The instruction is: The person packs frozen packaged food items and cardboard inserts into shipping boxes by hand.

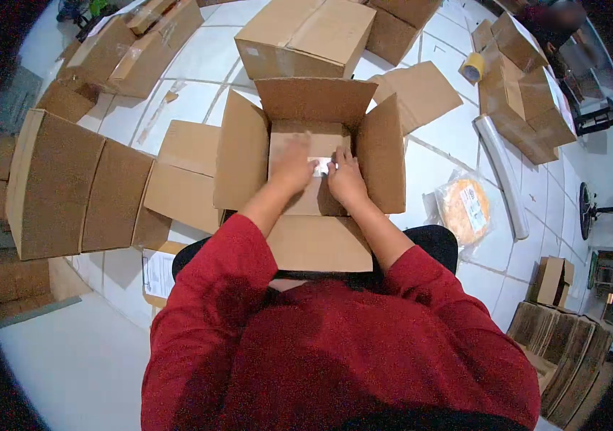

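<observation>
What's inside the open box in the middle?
Inside the open box, both hands, left hand and right hand, press on the cardboard bottom flaps around a pale strip. Anything beneath is hidden.

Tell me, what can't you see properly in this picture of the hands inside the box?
- Head view: the strip under the left hand and right hand is mostly covered by fingers.
- The open box floor is hidden by both hands.
- The bag's label is too small to read.
- The person at top right is blurred and cut off.

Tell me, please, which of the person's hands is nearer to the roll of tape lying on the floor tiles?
Right. The right hand sits inside the open box, on the side toward the roll of tape; the left hand lies beside it, farther away.
</observation>
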A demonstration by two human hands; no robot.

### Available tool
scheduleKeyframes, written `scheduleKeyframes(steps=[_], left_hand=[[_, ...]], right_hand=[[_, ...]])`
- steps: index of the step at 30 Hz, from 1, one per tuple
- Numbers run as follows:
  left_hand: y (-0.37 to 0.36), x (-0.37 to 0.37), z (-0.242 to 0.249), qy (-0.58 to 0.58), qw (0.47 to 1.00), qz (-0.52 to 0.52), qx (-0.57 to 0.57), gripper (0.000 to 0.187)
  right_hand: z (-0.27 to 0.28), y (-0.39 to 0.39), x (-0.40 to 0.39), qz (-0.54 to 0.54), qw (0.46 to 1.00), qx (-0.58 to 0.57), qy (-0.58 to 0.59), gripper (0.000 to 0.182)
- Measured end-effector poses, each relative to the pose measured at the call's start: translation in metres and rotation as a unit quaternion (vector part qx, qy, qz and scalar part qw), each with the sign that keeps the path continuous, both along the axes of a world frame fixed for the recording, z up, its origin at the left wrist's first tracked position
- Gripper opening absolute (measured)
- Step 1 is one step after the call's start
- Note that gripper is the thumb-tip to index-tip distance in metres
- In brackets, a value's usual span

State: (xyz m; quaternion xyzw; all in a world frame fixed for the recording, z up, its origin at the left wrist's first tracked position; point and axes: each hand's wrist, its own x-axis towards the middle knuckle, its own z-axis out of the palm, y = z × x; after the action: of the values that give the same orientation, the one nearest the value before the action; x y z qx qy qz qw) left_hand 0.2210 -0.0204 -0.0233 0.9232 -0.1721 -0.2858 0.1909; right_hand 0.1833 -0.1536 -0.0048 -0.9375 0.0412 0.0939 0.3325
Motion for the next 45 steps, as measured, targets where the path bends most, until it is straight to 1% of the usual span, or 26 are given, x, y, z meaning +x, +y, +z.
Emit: scheduleKeyframes(steps=[2,3,5,8,10,12,13,15,16,18,22,26,28,29,32,33,34,35,37,38,40,41,42,43,44,45], left_hand=[[0.02,-0.009,0.003,-0.239,0.963,0.019,0.123,0.071],[0.023,-0.014,-0.01,-0.197,0.973,0.019,0.121,0.076],[0.012,-0.014,-0.018,-0.175,0.976,0.034,0.125,0.078],[0.004,-0.019,-0.015,-0.156,0.98,0.055,0.107,0.081],[0.002,-0.015,-0.002,-0.085,0.991,0.061,0.082,0.084],[0.007,-0.018,-0.001,-0.111,0.989,0.073,0.057,0.086],[0.011,-0.022,-0.004,-0.129,0.988,0.08,0.038,0.088],[0.017,-0.021,-0.024,-0.165,0.982,0.085,0.037,0.089],[0.021,-0.019,-0.033,-0.205,0.974,0.08,0.045,0.091],[0.021,-0.019,-0.029,-0.202,0.975,0.073,0.063,0.091],[0.014,-0.017,-0.019,-0.159,0.98,0.04,0.113,0.091],[0.001,-0.018,-0.014,-0.139,0.986,0.01,0.09,0.093],[0.003,-0.017,-0.015,-0.155,0.98,0.004,0.122,0.092],[0.006,-0.012,-0.032,-0.136,0.987,0.029,0.078,0.091],[0.009,-0.022,0.007,-0.118,0.987,0.068,0.08,0.089],[0.009,-0.022,0.009,-0.119,0.987,0.058,0.086,0.089],[0.01,-0.021,0.008,-0.141,0.984,0.052,0.098,0.089],[0.01,-0.021,0.008,-0.162,0.979,0.048,0.111,0.089],[0.01,-0.026,0.017,-0.2,0.973,0.052,0.104,0.089],[0.009,-0.03,0.023,-0.24,0.965,0.061,0.091,0.088],[0.021,-0.043,0.033,-0.272,0.958,0.059,0.069,0.086],[0.033,-0.051,0.039,-0.145,0.988,0.033,-0.029,0.085],[0.04,-0.062,0.048,-0.013,0.992,0.009,-0.126,0.084],[0.042,-0.081,0.077,0.002,0.993,-0.075,-0.088,0.081],[0.044,-0.105,0.1,0.019,0.986,-0.158,-0.05,0.079],[0.048,-0.131,0.095,-0.043,0.982,-0.181,-0.04,0.078]], right_hand=[[-0.008,0.01,0.001,0.032,0.991,-0.099,-0.082,0.046],[-0.01,0.015,0.001,0.037,0.991,-0.098,-0.077,0.046],[-0.007,0.022,0.006,0.124,0.963,-0.237,0.022,0.053],[0.006,0.018,0.001,0.144,0.95,-0.271,0.055,0.059],[-0.015,0.012,0.007,0.142,0.952,-0.262,0.065,0.061],[-0.031,0.006,0.006,0.075,0.96,-0.27,-0.007,0.063],[-0.042,0.005,0.008,0.081,0.958,-0.276,-0.008,0.063],[-0.063,0.001,0.005,0.103,0.984,-0.137,-0.052,0.064],[-0.071,0.0,0.005,0.108,0.983,-0.138,-0.048,0.064],[-0.068,0.005,0.009,0.131,0.977,-0.169,0.001,0.065],[-0.028,0.009,0.006,0.083,0.988,-0.114,0.07,0.064],[-0.032,-0.003,0.002,0.071,0.988,-0.136,0.019,0.064],[-0.026,0.0,0.002,0.076,0.974,-0.211,0.009,0.063],[-0.018,0.003,0.001,0.128,0.904,-0.405,-0.05,0.06],[0.02,0.009,-0.011,0.136,0.896,-0.419,-0.051,0.055],[0.035,0.007,-0.021,0.127,0.9,-0.413,-0.048,0.055],[0.053,0.0,-0.035,0.161,0.96,-0.218,-0.074,0.049],[0.072,-0.008,-0.049,0.187,0.977,-0.014,-0.101,0.043],[0.114,-0.037,-0.084,0.164,0.966,0.092,-0.18,0.031],[0.127,-0.054,-0.104,0.091,0.974,0.086,-0.188,0.025],[0.126,-0.099,-0.133,-0.001,0.962,-0.023,-0.27,0.022],[0.123,-0.117,-0.146,-0.077,0.973,-0.026,-0.216,0.025],[0.092,-0.148,-0.159,-0.072,0.968,-0.112,-0.214,0.033],[0.059,-0.171,-0.179,-0.059,0.946,-0.283,-0.145,0.04],[0.046,-0.186,-0.187,-0.064,0.946,-0.281,-0.146,0.04],[0.038,-0.198,-0.194,-0.058,0.971,-0.225,-0.065,0.042]])
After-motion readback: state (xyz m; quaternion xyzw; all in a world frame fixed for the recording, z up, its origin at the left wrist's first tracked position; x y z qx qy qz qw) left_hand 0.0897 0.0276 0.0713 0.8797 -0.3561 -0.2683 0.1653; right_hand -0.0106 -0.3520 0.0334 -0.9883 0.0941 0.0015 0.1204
